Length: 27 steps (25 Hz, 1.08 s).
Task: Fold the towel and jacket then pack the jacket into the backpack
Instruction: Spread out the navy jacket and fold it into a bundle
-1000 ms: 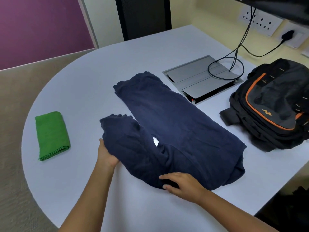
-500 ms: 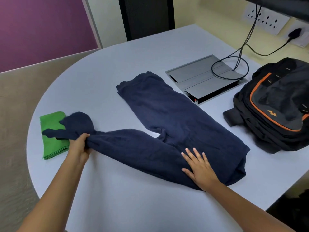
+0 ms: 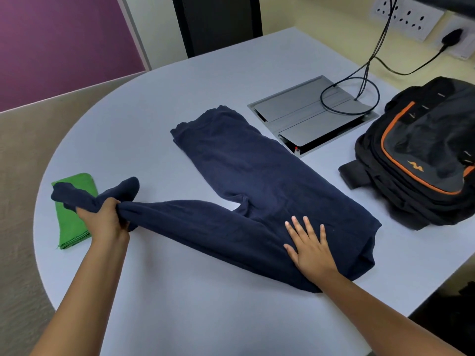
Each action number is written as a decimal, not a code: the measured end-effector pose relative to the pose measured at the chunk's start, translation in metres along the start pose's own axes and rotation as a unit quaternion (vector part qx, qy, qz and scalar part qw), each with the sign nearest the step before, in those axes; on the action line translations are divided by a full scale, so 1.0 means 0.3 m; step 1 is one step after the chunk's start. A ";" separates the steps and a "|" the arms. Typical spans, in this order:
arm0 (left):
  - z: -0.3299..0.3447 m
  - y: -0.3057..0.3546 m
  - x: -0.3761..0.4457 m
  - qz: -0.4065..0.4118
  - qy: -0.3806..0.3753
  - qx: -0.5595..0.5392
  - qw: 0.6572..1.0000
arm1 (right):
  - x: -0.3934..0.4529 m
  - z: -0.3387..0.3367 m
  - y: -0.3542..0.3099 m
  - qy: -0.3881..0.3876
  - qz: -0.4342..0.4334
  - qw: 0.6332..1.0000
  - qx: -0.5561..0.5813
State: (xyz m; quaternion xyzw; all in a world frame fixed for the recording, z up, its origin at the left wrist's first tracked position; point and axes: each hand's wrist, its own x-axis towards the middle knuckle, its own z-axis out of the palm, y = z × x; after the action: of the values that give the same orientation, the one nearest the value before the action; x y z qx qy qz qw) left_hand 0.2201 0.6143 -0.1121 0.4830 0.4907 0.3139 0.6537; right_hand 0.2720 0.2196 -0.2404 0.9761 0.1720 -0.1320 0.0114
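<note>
Here, my left hand [image 3: 106, 218] bunches one sleeve of the navy knit jacket [image 3: 259, 191], pulled taut over the folded green towel [image 3: 73, 227] beneath my fist; my right hand [image 3: 308, 245], fingers spread, pins the body. A harder tug could drag the towel askew.

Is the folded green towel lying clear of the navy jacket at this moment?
No: the navy jacket's sleeve end, gripped in the left hand, lies over the folded green towel.
</note>
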 end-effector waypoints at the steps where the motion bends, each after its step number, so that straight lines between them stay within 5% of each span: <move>1: 0.004 0.012 -0.005 -0.002 0.010 0.003 1.000 | -0.004 -0.003 0.001 -0.006 0.003 1.000 0.003; 5: 0.113 0.097 -0.015 -0.039 0.035 -0.009 0.999 | -0.012 0.006 0.008 0.000 -0.006 1.000 0.007; 10: 0.396 0.203 -0.127 -0.028 -0.103 -0.001 0.994 | -0.007 -0.003 0.016 0.028 -0.047 0.996 0.073; 16: 0.786 0.252 -0.248 -0.026 -0.307 -0.073 0.948 | 0.004 -0.129 0.037 0.071 0.072 0.897 0.430; 19: 0.803 0.105 -0.280 0.008 -0.366 0.059 0.929 | 0.026 -0.165 0.052 0.114 0.127 0.870 0.463; 22: 0.703 -0.112 -0.247 0.048 -0.339 0.236 0.910 | 0.042 -0.187 0.035 0.063 0.123 0.872 0.470; 24: 0.615 -0.252 -0.218 0.068 -0.316 0.394 0.860 | 0.052 -0.165 0.018 0.004 0.099 0.926 0.364; 27: 0.502 -0.415 -0.249 0.099 -0.369 0.605 0.699 | 0.072 -0.123 0.035 0.015 0.059 0.969 0.238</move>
State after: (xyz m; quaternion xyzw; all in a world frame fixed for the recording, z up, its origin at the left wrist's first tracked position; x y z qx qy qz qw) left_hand 0.3306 0.4576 -0.1959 0.8975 0.2438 -0.1908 0.3140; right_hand 0.3044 0.2195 -0.2108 0.9610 0.0779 -0.1533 -0.2165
